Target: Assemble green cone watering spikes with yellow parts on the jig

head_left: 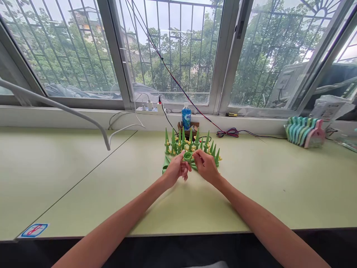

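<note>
Between my hands is a small green plastic cone-like part (187, 156), its round open end turned toward me. My left hand (176, 168) is closed on this part from the left, thumb near its rim. My right hand (205, 163) pinches at the part's right side; whatever its fingertips hold is too small to name. Just beyond stand several green pointed cones (173, 143) with little yellow pieces (179, 143) on them, upright in rows. More green parts (165, 165) lie beside my left hand, partly covered by it.
Behind the cones are a blue pump bottle (186, 117) and a brown cardboard box (196, 126). A coiled cable (228, 132) lies near the wall. Pastel-coloured plastic pieces (304, 132) stand in a row at right. A grey hose (69, 109) hangs over the left tabletop (83, 193).
</note>
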